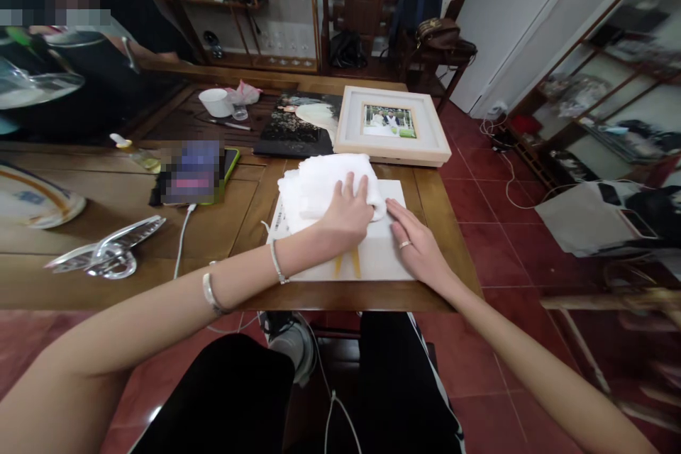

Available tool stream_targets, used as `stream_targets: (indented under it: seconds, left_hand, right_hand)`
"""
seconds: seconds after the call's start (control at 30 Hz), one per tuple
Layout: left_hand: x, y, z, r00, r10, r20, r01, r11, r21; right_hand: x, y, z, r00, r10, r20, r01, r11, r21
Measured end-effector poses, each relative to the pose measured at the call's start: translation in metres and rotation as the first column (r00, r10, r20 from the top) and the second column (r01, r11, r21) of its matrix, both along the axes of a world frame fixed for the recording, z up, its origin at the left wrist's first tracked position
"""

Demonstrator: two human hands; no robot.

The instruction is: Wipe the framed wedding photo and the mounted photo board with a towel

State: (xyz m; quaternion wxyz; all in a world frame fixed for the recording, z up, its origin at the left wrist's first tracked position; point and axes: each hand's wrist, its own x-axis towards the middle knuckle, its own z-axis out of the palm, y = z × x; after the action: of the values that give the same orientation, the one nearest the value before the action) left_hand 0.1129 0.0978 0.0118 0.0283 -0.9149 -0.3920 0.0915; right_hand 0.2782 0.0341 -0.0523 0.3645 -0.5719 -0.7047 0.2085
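My left hand [347, 213] lies palm down on a folded white cloth [324, 181], fingers spread and pressing it flat. The cloth rests on a white flat board [380, 259] near the table's front edge. My right hand [418, 245], with a ring on one finger, lies flat on the board just right of the cloth, its fingertips touching the cloth's edge. A white framed photo [392, 131] lies on the table right behind the cloth.
A dark picture panel [295, 129] lies left of the frame. A phone with a green case [230, 159], a charging cable [181, 241], a shiny metal ornament [106, 252], a plate [37, 198] and a white cup [216, 102] sit further left. Another person sits at the far left.
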Motion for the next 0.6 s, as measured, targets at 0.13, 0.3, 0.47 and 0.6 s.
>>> stream_targets:
  seconds: [0.13,0.3,0.47,0.6]
  left_hand:
    - [0.014,-0.021,-0.011,0.998,-0.061,0.035,0.058,0.995,0.085]
    - [0.025,-0.075,-0.007,0.985,-0.175,-0.008,0.174,0.974,0.148]
    - [0.004,-0.133,-0.001,0.956,-0.291,-0.027,0.292,0.946,0.141]
    - [-0.016,-0.130,0.005,0.957,-0.288,-0.009,0.289,0.956,0.045]
  right_hand:
    - [0.003,-0.001,0.002,0.966,-0.103,-0.237,0.090,0.994,-0.067]
    - [0.004,-0.003,0.004,0.959,-0.084,-0.269,0.073,0.996,-0.049]
    - [0.000,-0.003,0.006,0.991,-0.032,-0.131,0.027,0.999,-0.041]
    - [-0.002,0.000,0.004,0.999,0.033,0.041,-0.033,0.999,-0.004]
